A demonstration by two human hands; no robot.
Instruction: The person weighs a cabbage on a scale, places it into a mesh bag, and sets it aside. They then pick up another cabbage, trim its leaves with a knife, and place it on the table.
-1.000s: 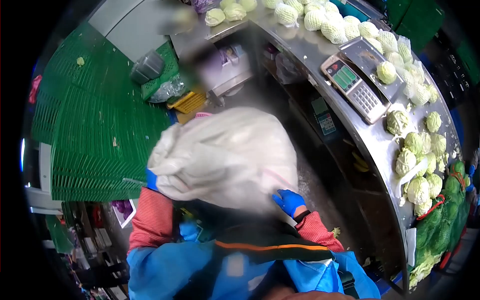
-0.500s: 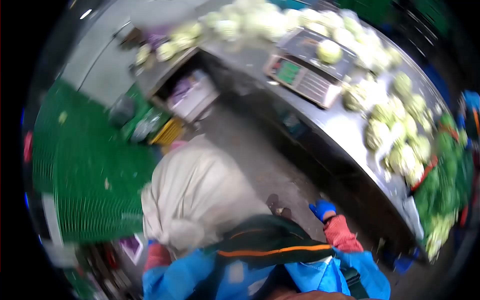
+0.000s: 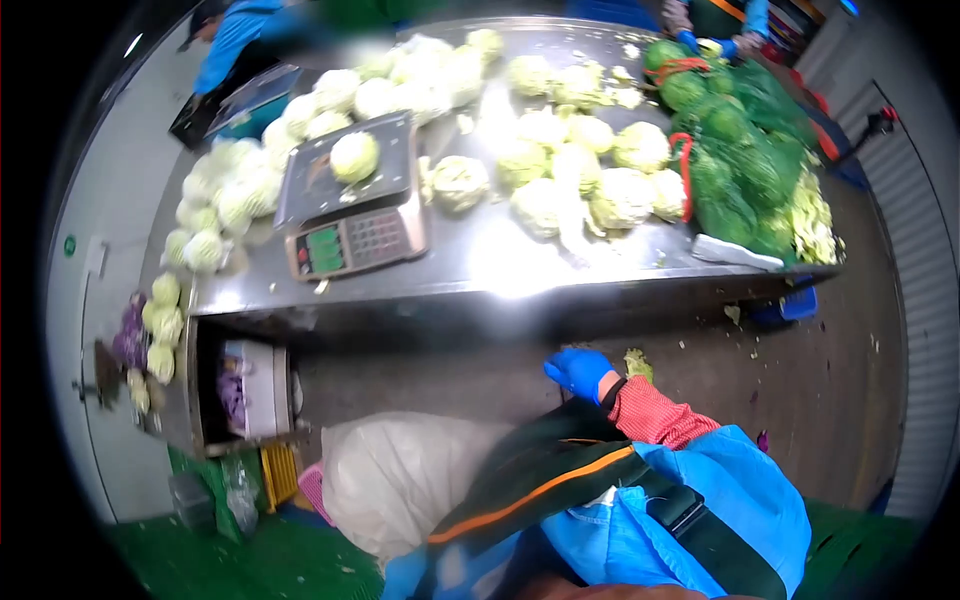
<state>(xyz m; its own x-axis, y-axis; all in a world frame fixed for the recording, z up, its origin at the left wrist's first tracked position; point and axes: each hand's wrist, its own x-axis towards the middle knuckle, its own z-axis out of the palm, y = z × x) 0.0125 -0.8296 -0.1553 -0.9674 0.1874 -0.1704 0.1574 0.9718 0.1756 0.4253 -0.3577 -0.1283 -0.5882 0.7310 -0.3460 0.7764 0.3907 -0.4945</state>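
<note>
The white sack (image 3: 400, 475) bulged at seven o'clock, against the person's dark apron (image 3: 545, 490), with a pink basket (image 3: 312, 490) at its nine o'clock edge. The right hand (image 3: 578, 374), blue-gloved, hung at four o'clock, apart from the sack and near the worktop (image 3: 455, 275); its fingers lay close together, though how far they curled could not be told. The left hand was out of sight, so its grip could not be told either. A cabbage leaf (image 3: 638, 364) lay on the floor, showing just beside the right wrist at three o'clock. On the worktop, a digital scale (image 3: 375, 237) at ten o'clock bore one cabbage (image 3: 354, 157); loose cabbages (image 3: 620, 198) sat at one o'clock, and green net bags (image 3: 725, 205) of cabbages at two.
</note>
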